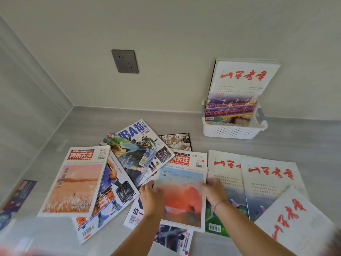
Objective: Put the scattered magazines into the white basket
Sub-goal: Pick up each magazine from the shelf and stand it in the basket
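Several magazines lie scattered over the grey surface. A magazine with a red sunset cover lies in the middle, and both hands are on it. My left hand grips its left edge, thumb on the cover. My right hand grips its right edge. The white perforated basket stands at the back right by the wall. A white magazine with red lettering stands upright inside it, leaning on the wall.
To the left lie a pink-cover magazine and basketball magazines. Three white red-lettered magazines overlap at the right. A dark magazine lies behind the pile. Walls close in the left and back; a grey socket sits on the back wall.
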